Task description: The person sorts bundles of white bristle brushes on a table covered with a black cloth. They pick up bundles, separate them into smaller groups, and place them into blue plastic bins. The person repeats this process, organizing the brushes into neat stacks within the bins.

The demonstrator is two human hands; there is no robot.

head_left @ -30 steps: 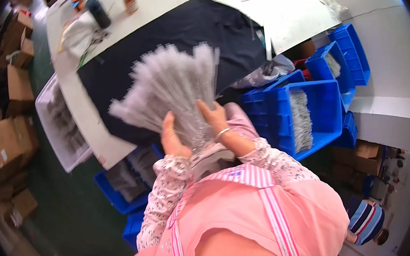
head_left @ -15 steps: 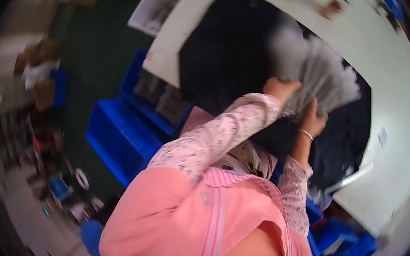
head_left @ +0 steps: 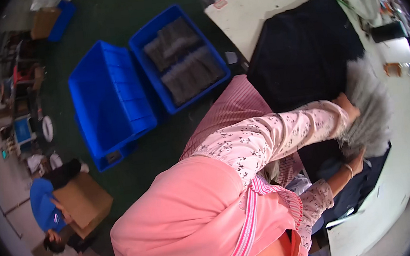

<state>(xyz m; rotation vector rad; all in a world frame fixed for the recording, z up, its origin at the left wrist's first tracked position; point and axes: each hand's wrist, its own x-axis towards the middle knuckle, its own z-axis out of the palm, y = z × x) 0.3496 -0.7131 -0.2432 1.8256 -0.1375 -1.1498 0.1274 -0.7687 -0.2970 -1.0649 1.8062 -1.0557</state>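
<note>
2 grey bristly rows (head_left: 193, 75) lie in the blue rectangular plastic bin (head_left: 154, 26), left; 1 fanned grey bristly bundle (head_left: 370, 105), over the white bench (head_left: 233, 12), right, appears unfinished: left hand (head_left: 347, 108), fingers pinching it; right hand (head_left: 356, 164), fingers against it, grip unclear.

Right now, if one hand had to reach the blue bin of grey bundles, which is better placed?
Probably the left hand: it lies nearer that blue bin, on the left side. The right hand is farther off. Both are at the pale bundle, so neither looks free.
</note>
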